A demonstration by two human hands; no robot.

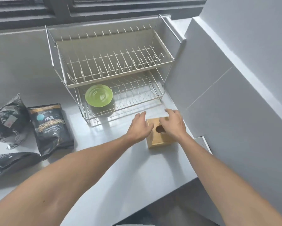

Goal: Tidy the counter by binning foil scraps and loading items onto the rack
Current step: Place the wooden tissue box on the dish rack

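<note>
A two-tier wire dish rack (166, 61) stands at the back of the grey counter. A green plate (99, 95) lies on its lower tier; the upper tier holds nothing. In front of the rack sits a wooden box (159, 141) with a round hole in its top. My left hand (139, 126) hovers at the box's left side, fingers spread. My right hand (173, 123) is over the box's right top, fingers apart. Neither hand grips the box. Crumpled dark foil bags (8, 121) and a black coffee bag (51, 128) lie at the left.
A second flattened dark bag (9, 162) lies at the left edge. A white wall (218, 98) rises right of the rack and box, with a socket (202, 141) near the counter. The counter's front edge (161, 194) runs diagonally below my arms.
</note>
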